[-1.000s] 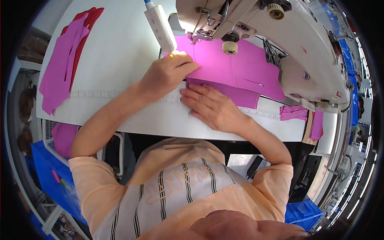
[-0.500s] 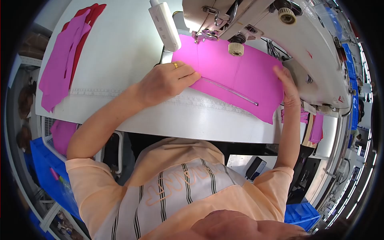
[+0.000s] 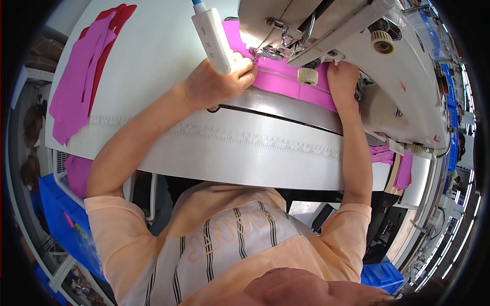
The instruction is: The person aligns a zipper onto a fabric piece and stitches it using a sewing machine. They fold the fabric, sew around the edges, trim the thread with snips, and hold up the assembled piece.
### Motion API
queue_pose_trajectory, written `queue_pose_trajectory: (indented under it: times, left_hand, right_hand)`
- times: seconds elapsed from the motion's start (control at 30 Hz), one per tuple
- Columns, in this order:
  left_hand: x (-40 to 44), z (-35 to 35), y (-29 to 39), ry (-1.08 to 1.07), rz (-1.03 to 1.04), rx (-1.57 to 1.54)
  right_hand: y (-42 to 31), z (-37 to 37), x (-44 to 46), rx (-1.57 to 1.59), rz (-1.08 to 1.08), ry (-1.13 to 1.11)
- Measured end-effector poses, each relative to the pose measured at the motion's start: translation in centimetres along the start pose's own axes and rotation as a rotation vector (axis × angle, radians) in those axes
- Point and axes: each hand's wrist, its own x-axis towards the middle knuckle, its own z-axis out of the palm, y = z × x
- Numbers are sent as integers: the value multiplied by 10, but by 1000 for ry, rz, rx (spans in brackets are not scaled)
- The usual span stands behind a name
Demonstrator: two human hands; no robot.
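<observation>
Pink cloth, pinched in the left hand's grip, was best guided flat; the right hand's grip could not be made out.

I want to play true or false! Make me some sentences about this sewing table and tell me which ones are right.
1. The left hand touches the pink cloth under the sewing machine. True.
2. At the far left, red cloth lies on top of the pink pieces. False: the pink pieces lie over the red cloth.
3. The table has ruler marks on it. True.
4. The bin at the lower left is yellow. False: that bin is blue.
5. The right hand is down by the shirt. False: it's up by the machine.
</observation>
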Motion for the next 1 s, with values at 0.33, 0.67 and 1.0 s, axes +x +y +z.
queue_pose_trajectory:
  times: [0.33,0.67,1.0]
  left_hand:
    - [-3,-6,5,-56,-80,-99]
    - [-6,3,4,46,-49,12]
    - [-4,2,5,69,-52,5]
  right_hand:
    - [-17,-157,-67,-291,-439,83]
    - [469,-344,-72,481,1177,108]
    - [341,-302,-93,917,1135,511]
